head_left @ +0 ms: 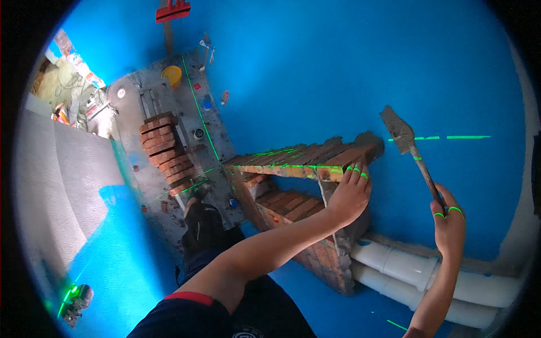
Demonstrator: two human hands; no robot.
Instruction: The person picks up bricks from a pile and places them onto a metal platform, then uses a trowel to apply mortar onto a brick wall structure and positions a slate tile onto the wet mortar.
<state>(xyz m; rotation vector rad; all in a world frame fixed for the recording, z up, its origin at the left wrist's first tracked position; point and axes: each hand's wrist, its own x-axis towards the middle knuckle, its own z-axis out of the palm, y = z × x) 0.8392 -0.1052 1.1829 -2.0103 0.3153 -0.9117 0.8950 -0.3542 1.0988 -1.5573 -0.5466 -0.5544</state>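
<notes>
My left hand [350,194] is at the right end of a brick shelf, its fingers on the front end of the last brick [356,156]. The thumb is hidden. Grey mortar [370,143] coats that brick's outer side. My right hand [449,219] grips the wooden handle of a mortar-smeared trowel [399,130], held up to the right of the shelf with its blade pointing up. The top row of bricks [307,155] lies over a lower brick tier [290,203]. Green laser light crosses the shelf's front edge and the fingers of both hands.
Stacked loose bricks [163,146] lie on a dirty grey sheet [127,101] at left, near a yellow bucket [172,75]. White pipes [403,265] run along the blue wall at lower right. A red-bladed tool [173,11] is at the top; a glowing laser level [76,304] is at lower left.
</notes>
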